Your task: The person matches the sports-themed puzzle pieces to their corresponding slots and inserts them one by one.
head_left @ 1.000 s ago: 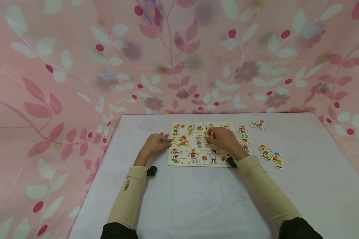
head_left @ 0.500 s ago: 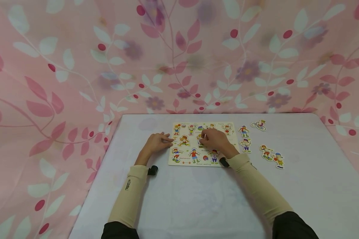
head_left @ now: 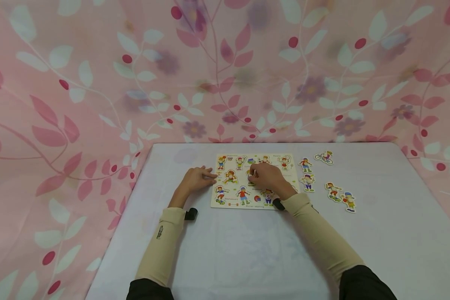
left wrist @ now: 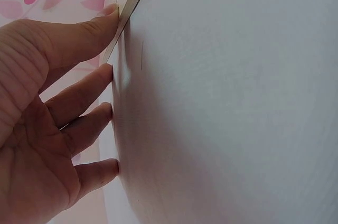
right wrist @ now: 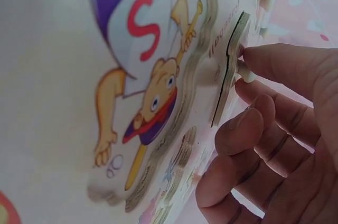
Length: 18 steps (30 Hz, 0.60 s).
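A cream wooden puzzle board point(head_left: 225, 205) with cut-out pieces of children at sports lies on the table. My right hand point(head_left: 269, 177) is over its middle, and its thumb and index finger pinch a puzzle piece point(right wrist: 231, 71) at a small pale knob. That piece is seen edge-on in the right wrist view, at the board's surface; whether it sits flush I cannot tell. Nearer that camera is a baseball player piece point(right wrist: 150, 71) with an "S" on the shirt. At the board's left edge rests my left hand point(head_left: 198, 179), thumb on the edge and spread fingertips touching the cloth.
Right of the board lie several loose pieces: a cyclist point(head_left: 324, 157), two figures near the board edge, one in a purple top point(head_left: 307, 182), and a skateboarder point(head_left: 333, 192) touching another figure point(head_left: 348, 202). White cloth point(head_left: 247, 250) covers the table, with a pink floral curtain point(head_left: 217, 62) behind.
My right hand has moved left across the board with the puzzle piece, mostly in the first half second, then slightly more. My left hand has stayed at the board's edge.
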Each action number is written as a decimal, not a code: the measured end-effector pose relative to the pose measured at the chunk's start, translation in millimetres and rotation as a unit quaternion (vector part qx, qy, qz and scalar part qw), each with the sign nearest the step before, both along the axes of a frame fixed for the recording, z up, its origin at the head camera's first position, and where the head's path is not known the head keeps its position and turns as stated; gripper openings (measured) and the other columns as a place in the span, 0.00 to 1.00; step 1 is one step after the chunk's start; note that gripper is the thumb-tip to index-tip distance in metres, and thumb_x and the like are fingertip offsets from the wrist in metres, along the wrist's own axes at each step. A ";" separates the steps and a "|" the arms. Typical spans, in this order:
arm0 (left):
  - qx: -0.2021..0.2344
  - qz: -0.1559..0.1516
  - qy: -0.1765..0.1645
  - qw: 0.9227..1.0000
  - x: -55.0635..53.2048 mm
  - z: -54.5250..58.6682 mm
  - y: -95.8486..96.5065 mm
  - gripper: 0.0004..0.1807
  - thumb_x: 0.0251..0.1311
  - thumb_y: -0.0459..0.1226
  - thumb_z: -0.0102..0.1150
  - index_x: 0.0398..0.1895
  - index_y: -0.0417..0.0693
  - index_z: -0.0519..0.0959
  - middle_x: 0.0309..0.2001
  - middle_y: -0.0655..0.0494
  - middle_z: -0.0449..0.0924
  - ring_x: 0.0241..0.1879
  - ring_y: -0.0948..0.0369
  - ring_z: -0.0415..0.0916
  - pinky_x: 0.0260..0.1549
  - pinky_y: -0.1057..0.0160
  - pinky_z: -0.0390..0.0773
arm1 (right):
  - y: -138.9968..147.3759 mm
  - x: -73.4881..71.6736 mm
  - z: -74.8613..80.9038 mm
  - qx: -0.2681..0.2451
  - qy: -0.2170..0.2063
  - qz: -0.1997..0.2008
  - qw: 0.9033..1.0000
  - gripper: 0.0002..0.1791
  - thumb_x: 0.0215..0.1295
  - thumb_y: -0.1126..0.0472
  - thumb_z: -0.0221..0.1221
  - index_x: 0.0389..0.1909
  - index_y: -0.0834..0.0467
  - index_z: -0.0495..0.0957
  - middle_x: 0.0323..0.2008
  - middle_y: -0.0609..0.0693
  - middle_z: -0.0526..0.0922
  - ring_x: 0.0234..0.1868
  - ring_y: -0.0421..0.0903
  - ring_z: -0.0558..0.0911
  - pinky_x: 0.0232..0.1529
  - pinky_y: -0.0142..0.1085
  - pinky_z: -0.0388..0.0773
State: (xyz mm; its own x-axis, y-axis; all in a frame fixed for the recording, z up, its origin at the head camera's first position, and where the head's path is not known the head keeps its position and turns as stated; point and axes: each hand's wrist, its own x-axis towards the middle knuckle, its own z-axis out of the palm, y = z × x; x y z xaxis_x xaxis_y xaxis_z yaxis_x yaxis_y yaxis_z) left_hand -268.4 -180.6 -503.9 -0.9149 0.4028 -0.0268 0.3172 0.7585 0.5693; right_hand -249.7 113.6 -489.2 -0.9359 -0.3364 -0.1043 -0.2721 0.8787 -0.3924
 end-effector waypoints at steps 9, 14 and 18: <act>0.004 0.011 -0.011 1.000 -0.5 -0.7 -0.7 0.14 0.56 0.43 0.72 0.46 0.53 0.88 0.59 0.52 0.78 0.69 0.47 0.63 0.68 0.46 0.56 | 0.7 1.8 0.7 0.001 -0.006 0.001 1.000 0.09 0.65 0.51 0.62 0.36 0.52 0.79 0.26 0.44 0.77 0.26 0.43 0.73 0.26 0.37 0.68; 0.009 0.014 -0.014 1.000 -0.3 -0.3 -0.4 0.14 0.56 0.43 0.72 0.46 0.53 0.88 0.59 0.52 0.78 0.69 0.47 0.62 0.68 0.46 0.56 | 1.0 3.2 -0.2 0.001 -0.011 -0.003 1.000 0.09 0.66 0.50 0.62 0.37 0.52 0.79 0.25 0.45 0.77 0.25 0.44 0.73 0.26 0.37 0.68; 0.012 0.014 -0.018 1.000 0.2 -0.2 -0.1 0.14 0.56 0.43 0.72 0.45 0.52 0.88 0.59 0.52 0.78 0.69 0.48 0.62 0.68 0.46 0.56 | 2.8 6.9 3.5 -0.003 -0.014 -0.007 1.000 0.10 0.65 0.49 0.63 0.38 0.52 0.79 0.25 0.45 0.77 0.25 0.44 0.73 0.26 0.37 0.68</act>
